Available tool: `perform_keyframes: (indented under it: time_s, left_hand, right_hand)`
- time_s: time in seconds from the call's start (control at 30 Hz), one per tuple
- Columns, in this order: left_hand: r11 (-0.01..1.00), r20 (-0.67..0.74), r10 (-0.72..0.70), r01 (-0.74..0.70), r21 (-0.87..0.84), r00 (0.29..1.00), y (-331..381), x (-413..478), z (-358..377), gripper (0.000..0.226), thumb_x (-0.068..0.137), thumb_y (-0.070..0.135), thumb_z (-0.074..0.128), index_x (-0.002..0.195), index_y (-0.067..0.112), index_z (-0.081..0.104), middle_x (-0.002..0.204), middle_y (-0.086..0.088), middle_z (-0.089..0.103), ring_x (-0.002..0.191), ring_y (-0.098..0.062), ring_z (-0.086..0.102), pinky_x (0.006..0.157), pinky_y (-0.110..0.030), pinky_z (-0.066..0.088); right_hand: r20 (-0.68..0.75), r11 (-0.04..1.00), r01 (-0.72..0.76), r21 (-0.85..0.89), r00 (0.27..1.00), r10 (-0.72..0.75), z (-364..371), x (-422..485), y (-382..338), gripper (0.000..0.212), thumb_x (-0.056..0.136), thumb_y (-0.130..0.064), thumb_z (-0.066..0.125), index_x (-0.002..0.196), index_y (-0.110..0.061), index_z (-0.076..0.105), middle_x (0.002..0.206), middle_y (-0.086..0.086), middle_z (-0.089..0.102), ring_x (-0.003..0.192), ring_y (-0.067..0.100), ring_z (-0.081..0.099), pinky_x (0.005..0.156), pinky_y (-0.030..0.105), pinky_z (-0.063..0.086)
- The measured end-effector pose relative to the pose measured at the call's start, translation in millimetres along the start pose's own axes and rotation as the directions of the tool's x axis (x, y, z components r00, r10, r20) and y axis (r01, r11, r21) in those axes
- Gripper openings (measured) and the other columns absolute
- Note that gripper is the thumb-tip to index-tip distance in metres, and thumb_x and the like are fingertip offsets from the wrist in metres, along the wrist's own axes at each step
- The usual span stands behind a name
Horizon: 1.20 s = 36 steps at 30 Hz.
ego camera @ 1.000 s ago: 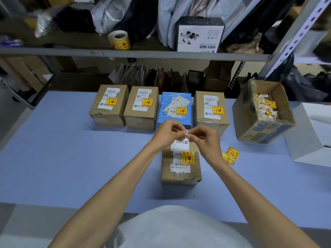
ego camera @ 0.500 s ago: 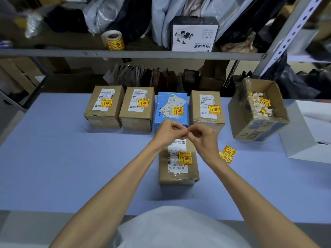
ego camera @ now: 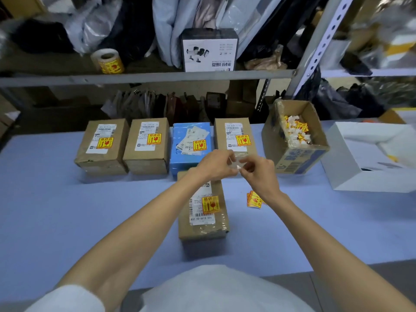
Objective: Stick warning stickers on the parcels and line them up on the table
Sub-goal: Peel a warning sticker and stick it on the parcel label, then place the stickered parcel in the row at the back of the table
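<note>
Several parcels stand in a row at the back of the blue table [ego camera: 56,210]: a brown box [ego camera: 102,146], a second brown box [ego camera: 147,145], a blue box [ego camera: 191,146] and another brown box [ego camera: 234,136], each with a yellow warning sticker. In front of them lies a brown parcel [ego camera: 203,212] bearing a yellow sticker [ego camera: 210,204]. Above it my left hand [ego camera: 215,164] and my right hand [ego camera: 258,172] meet, both pinching a small white scrap of sticker backing [ego camera: 235,162]. Loose yellow stickers [ego camera: 254,200] lie to the right of the parcel.
An open cardboard box [ego camera: 299,158] holding crumpled backing scraps stands at the back right. A white box [ego camera: 369,158] sits at the far right. On the metal shelf [ego camera: 146,76] are a sticker roll [ego camera: 108,60] and a black-and-white carton [ego camera: 209,50].
My two hands have stayed together over the front parcel, working the white scrap between the fingertips. My head has tilted slightly, shifting the view. No parcel has moved.
</note>
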State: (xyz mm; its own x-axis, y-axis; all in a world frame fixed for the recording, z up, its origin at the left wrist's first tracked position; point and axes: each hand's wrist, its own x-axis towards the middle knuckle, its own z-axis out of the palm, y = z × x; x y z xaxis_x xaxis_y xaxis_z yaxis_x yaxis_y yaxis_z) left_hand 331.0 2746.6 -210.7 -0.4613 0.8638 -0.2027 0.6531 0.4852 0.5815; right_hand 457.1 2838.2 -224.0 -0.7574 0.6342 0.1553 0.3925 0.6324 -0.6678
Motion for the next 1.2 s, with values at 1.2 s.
perform_keyframes:
  time_s: [1.2]
  left_hand:
    - [0.982, 0.02, -0.075, 0.07, 0.177, 0.997, 78, 110, -8, 0.045, 0.088, 0.028, 0.063, 0.127, 0.007, 0.051, 0.128, -0.012, 0.056, 0.112, -0.029, 0.055, 0.091, -0.038, 0.048]
  right_hand:
    - [-0.014, 0.978, -0.095, -0.188, 0.995, 0.094, -98, 113, 78, 0.021, 0.084, -0.003, 0.057, 0.097, -0.003, 0.074, 0.096, 0.015, 0.072, 0.094, 0.029, 0.065, 0.079, 0.037, 0.053]
